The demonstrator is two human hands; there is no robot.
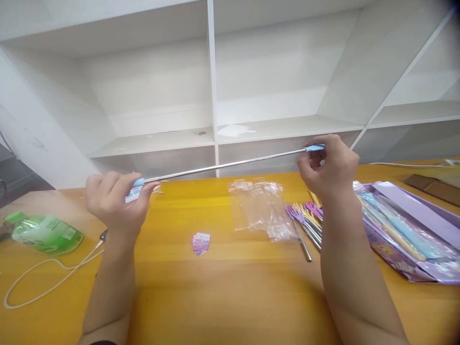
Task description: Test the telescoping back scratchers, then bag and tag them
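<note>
Nearest on the yellow-brown wooden tabletop [230, 297] lies a small pile of purple printed cards [200, 243]. Farther back, slim metal rods with purple and yellow hand-shaped heads [305, 218] lie beside clear plastic bags [255, 206]. Raised above the tabletop, a long thin silver rod with light-blue ends [223, 166] spans both hands: the left hand [117, 199] has its grip closed round one end, the right hand [330, 165] pinches the other. Behind stands white open shelving [212, 72].
</note>
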